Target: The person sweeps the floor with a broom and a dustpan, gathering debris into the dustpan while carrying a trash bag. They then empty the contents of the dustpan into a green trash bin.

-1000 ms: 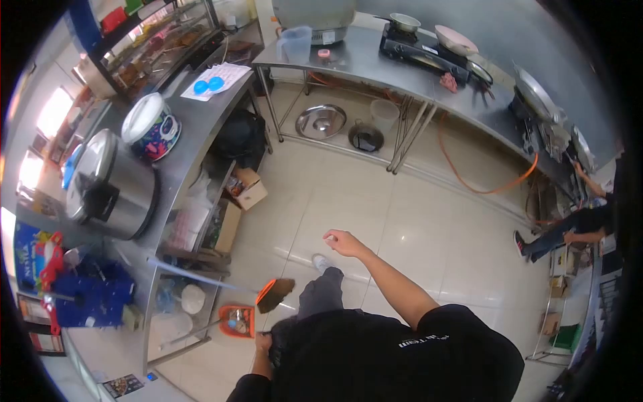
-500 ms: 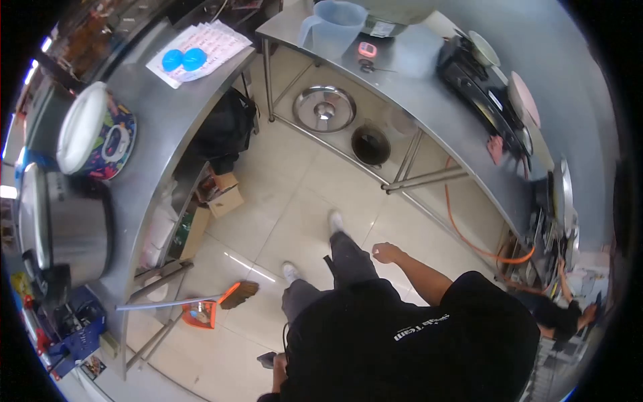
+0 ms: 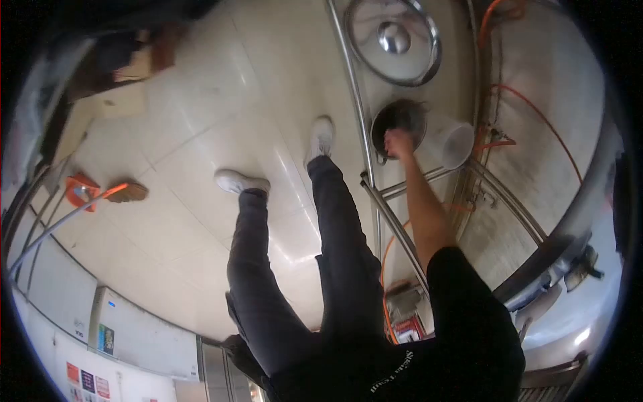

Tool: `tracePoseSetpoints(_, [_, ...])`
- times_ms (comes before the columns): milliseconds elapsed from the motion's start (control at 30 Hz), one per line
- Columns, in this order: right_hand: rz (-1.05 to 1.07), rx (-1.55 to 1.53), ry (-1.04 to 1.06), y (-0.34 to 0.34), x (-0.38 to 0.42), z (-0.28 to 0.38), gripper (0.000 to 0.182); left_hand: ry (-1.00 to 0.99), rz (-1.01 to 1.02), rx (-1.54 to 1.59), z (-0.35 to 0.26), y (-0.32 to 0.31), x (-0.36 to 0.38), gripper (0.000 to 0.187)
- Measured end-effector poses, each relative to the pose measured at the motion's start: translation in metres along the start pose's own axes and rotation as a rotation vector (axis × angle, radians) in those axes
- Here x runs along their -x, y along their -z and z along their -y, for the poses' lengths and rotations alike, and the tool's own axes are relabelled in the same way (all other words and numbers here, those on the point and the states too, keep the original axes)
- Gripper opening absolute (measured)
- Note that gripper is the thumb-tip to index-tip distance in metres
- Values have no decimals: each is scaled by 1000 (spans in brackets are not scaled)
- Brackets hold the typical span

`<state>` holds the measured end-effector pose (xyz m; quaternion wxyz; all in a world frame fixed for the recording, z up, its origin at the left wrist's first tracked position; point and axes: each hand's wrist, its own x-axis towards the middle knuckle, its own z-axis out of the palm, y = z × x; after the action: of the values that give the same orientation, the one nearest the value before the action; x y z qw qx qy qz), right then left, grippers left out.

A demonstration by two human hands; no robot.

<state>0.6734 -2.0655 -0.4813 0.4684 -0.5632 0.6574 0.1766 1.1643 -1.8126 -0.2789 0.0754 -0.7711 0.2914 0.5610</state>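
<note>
My right hand [image 3: 398,143] reaches down under the metal table, over the near part of a dark round pot [image 3: 418,115]. Its fingers are curled, and what they grip, if anything, is hidden and blurred. A round steel lid [image 3: 365,40] with a domed knob lies beside the pot. On the pot's other side is a translucent white plastic container [image 3: 459,144]. My left hand is out of view.
Steel table legs and rails [image 3: 358,87] run close to my arm. An orange hose [image 3: 542,117] loops along the wall. At the left are a broom [image 3: 127,193], an orange dustpan [image 3: 82,191] and cardboard boxes [image 3: 120,100].
The view has dropped and tilted toward the floor. My right hand has moved from beside my leg to the pot under the table. My left hand has left the view.
</note>
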Motion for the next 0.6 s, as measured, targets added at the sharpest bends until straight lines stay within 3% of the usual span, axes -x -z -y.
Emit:
tracePoseSetpoints(33, [-175,-781,-439,29,-14,28,23,-27,-36,26,-30,-11,-54,45])
tracePoseSetpoints(67, [-263,-972,-452,33,-45,23,27,-59,-75,53,-53,-20,-102,44])
tracePoseSetpoints(133, [-274,-1349,-410,34,-106,11,37,-107,-135,98,-94,-34,-186,44])
tracePoseSetpoints(200, [-45,-1578,-169,10,-161,-45,42,-137,-176,142,-118,-45,-242,44])
tracePoseSetpoints(267, [351,-2006,-62,-4,-220,-87,39,-160,-213,177,-134,-50,-278,44])
tracePoseSetpoints(333, [230,-2202,-58,-11,-255,-90,36,-169,-235,188,-138,-54,-292,44])
tracePoseSetpoints(400, [-431,-2083,-188,1,-271,-58,31,-166,-246,196,-136,-58,-292,43])
tracePoseSetpoints(467, [-727,-1095,67,-17,-279,-87,28,-151,-229,193,-122,-61,-273,43])
tracePoseSetpoints(567, [-693,-1048,56,29,-285,-102,29,-80,-185,136,-65,-72,-200,43])
tracePoseSetpoints(600, [-681,-1649,-51,52,-254,-70,29,-31,-147,107,-35,-76,-162,43])
